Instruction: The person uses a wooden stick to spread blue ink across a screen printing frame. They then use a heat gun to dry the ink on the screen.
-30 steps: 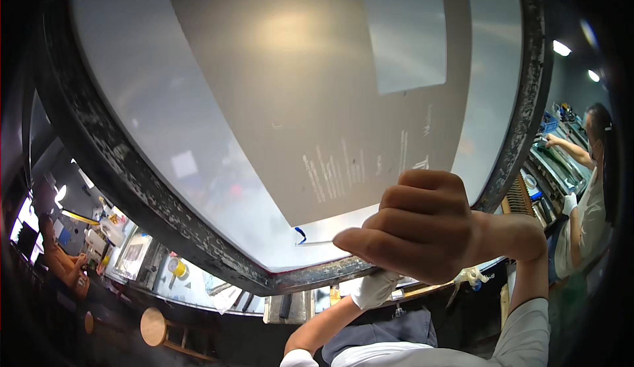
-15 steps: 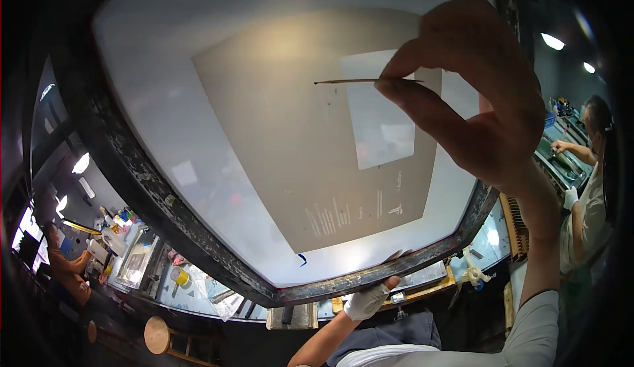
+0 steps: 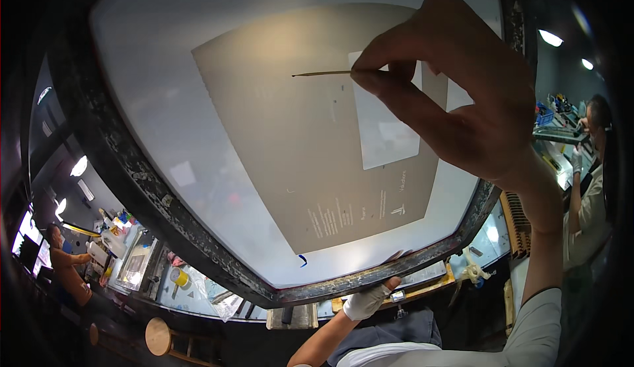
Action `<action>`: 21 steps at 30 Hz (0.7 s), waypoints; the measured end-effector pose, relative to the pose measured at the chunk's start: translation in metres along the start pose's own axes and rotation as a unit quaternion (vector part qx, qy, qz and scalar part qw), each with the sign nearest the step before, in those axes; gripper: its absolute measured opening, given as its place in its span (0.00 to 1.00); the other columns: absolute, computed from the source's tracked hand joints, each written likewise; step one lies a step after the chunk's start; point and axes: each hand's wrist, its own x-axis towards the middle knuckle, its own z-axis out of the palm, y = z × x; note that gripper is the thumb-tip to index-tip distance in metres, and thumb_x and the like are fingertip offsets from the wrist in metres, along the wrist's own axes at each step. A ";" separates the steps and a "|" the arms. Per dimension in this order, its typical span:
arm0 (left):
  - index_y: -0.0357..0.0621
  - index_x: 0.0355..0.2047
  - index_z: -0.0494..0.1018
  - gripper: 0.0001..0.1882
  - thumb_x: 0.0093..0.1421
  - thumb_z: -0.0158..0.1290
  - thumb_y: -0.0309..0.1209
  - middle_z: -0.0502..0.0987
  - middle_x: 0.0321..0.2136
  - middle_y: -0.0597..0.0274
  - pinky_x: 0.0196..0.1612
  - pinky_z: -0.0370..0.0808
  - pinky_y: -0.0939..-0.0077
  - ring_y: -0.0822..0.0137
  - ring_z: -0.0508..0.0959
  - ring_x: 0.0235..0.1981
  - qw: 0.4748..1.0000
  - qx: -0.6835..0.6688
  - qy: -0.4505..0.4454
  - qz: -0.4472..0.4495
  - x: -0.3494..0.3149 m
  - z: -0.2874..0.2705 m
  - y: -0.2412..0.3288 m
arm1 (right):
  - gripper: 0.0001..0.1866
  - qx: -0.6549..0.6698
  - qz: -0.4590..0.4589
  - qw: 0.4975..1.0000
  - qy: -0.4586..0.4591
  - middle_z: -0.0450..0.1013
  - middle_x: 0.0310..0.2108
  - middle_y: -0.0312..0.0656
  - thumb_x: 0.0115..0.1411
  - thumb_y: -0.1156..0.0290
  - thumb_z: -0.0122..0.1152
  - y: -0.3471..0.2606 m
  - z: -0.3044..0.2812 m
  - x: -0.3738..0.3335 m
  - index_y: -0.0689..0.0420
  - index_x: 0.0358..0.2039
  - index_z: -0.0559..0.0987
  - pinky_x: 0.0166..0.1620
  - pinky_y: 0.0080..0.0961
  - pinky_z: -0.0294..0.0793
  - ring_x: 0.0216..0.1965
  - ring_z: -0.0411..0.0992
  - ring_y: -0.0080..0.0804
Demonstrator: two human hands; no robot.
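Across the middle of the head view, a large dark frame (image 3: 148,181) with worn, flaking edges surrounds a pale sheet (image 3: 165,103). On that sheet lies a grey-brown panel (image 3: 284,136), with a lighter rectangle (image 3: 389,139) toward its right side and rows of fine pale lettering at its near end. Just beyond that end, near the frame's near corner, is a small blue mark (image 3: 302,261).

At right, above the panel, the bare right hand (image 3: 472,103) pinches a thin stick (image 3: 321,73) between thumb and forefinger, its dark tip pointing left; whether the tip touches the panel, I cannot tell. The left hand (image 3: 368,301), its palm wrapped in white, grips the frame's near bar, thumb on the near side and fingertips showing just past it.

Farther left are a round wooden stool (image 3: 158,336) and a person in orange (image 3: 71,271); at far right, a co-worker in a pale shirt (image 3: 588,215).
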 end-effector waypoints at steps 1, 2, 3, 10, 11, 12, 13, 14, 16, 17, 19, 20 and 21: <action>0.40 0.63 0.59 0.28 0.63 0.51 0.23 0.65 0.59 0.55 0.63 0.57 0.73 0.62 0.61 0.63 1.000 -0.023 0.003 -0.013 -0.001 -0.001 -0.001 | 0.12 0.016 0.024 0.999 0.015 0.75 0.25 0.36 0.46 0.83 0.70 -0.003 0.003 0.003 0.59 0.32 0.80 0.26 0.18 0.64 0.24 0.70 0.20; 0.40 0.63 0.58 0.28 0.63 0.51 0.22 0.64 0.60 0.54 0.63 0.58 0.74 0.62 0.61 0.63 1.000 -0.017 0.004 -0.006 -0.001 -0.001 -0.002 | 0.12 0.042 0.089 0.995 0.028 0.75 0.25 0.36 0.46 0.83 0.70 -0.013 0.005 0.004 0.60 0.32 0.80 0.26 0.18 0.64 0.24 0.70 0.20; 0.40 0.63 0.58 0.28 0.63 0.51 0.22 0.64 0.60 0.54 0.63 0.58 0.74 0.62 0.61 0.63 1.000 -0.010 0.003 0.002 -0.001 0.000 -0.002 | 0.12 0.041 0.100 0.994 0.025 0.75 0.25 0.36 0.46 0.83 0.70 -0.014 0.004 0.004 0.60 0.32 0.80 0.26 0.18 0.65 0.24 0.70 0.20; 0.40 0.64 0.57 0.29 0.63 0.51 0.21 0.60 0.63 0.51 0.63 0.58 0.73 0.61 0.60 0.64 1.000 -0.024 -0.013 -0.011 0.000 -0.003 -0.006 | 0.11 -0.029 -0.018 0.999 -0.029 0.75 0.25 0.36 0.45 0.82 0.71 0.004 -0.001 0.001 0.60 0.31 0.80 0.28 0.20 0.66 0.24 0.70 0.22; 0.40 0.63 0.57 0.29 0.63 0.51 0.21 0.60 0.63 0.51 0.63 0.58 0.73 0.61 0.60 0.64 0.999 -0.027 -0.010 -0.016 0.000 -0.004 -0.007 | 0.11 -0.030 -0.015 0.999 -0.026 0.75 0.25 0.36 0.45 0.82 0.71 0.005 0.000 0.000 0.60 0.31 0.80 0.29 0.20 0.66 0.24 0.70 0.22; 0.40 0.63 0.57 0.29 0.63 0.51 0.21 0.60 0.62 0.51 0.63 0.58 0.73 0.61 0.60 0.63 0.999 -0.030 -0.005 -0.021 0.000 -0.004 -0.007 | 0.11 -0.028 -0.011 0.999 -0.026 0.75 0.25 0.36 0.45 0.82 0.71 0.005 0.000 -0.001 0.60 0.31 0.80 0.29 0.20 0.66 0.24 0.70 0.22; 0.41 0.63 0.57 0.29 0.63 0.51 0.21 0.61 0.62 0.51 0.63 0.59 0.73 0.61 0.60 0.63 0.999 -0.032 -0.001 -0.025 -0.001 -0.004 -0.007 | 0.11 -0.025 -0.007 0.999 -0.026 0.75 0.25 0.36 0.45 0.82 0.71 0.005 0.000 -0.002 0.60 0.31 0.80 0.29 0.20 0.66 0.24 0.70 0.22; 0.41 0.63 0.58 0.29 0.63 0.51 0.21 0.61 0.62 0.51 0.63 0.58 0.72 0.61 0.60 0.63 0.999 -0.039 0.002 -0.031 -0.001 -0.004 -0.007 | 0.11 -0.021 -0.002 0.999 -0.029 0.75 0.24 0.36 0.45 0.82 0.71 0.005 -0.001 -0.003 0.60 0.31 0.80 0.29 0.20 0.66 0.24 0.70 0.22; 0.42 0.63 0.58 0.29 0.63 0.51 0.22 0.62 0.62 0.51 0.64 0.58 0.72 0.61 0.60 0.63 0.998 -0.053 0.008 -0.042 -0.001 -0.003 -0.008 | 0.11 -0.018 0.005 0.999 -0.036 0.75 0.24 0.36 0.45 0.82 0.70 0.005 -0.001 -0.003 0.59 0.31 0.80 0.29 0.20 0.65 0.24 0.70 0.22; 0.41 0.63 0.59 0.29 0.62 0.53 0.24 0.64 0.60 0.53 0.63 0.60 0.73 0.63 0.63 0.60 0.999 -0.039 0.018 -0.031 -0.002 -0.002 -0.008 | 0.11 -0.020 0.007 0.999 -0.039 0.75 0.24 0.36 0.45 0.82 0.70 0.005 -0.002 -0.003 0.59 0.31 0.80 0.30 0.20 0.65 0.24 0.70 0.22; 0.38 0.61 0.61 0.30 0.61 0.57 0.30 0.69 0.56 0.57 0.60 0.62 0.74 0.67 0.68 0.55 0.999 -0.014 0.034 -0.011 -0.001 0.000 -0.008 | 0.11 -0.025 0.009 0.999 -0.045 0.75 0.24 0.36 0.45 0.82 0.70 0.005 -0.002 -0.002 0.59 0.31 0.80 0.30 0.21 0.65 0.25 0.70 0.22; 0.38 0.61 0.61 0.29 0.61 0.57 0.29 0.69 0.56 0.57 0.60 0.63 0.74 0.67 0.68 0.55 1.000 -0.012 0.027 -0.002 0.000 0.000 -0.006 | 0.11 -0.027 0.008 0.998 -0.048 0.75 0.24 0.36 0.46 0.82 0.70 0.005 -0.001 -0.002 0.59 0.31 0.81 0.30 0.21 0.65 0.25 0.70 0.22; 0.38 0.61 0.61 0.29 0.61 0.57 0.29 0.68 0.56 0.57 0.60 0.63 0.74 0.67 0.68 0.54 1.000 -0.010 0.018 0.007 0.002 0.001 -0.004 | 0.11 -0.029 0.006 0.998 -0.050 0.75 0.24 0.36 0.46 0.82 0.70 0.005 -0.001 -0.002 0.59 0.31 0.81 0.30 0.21 0.65 0.25 0.70 0.23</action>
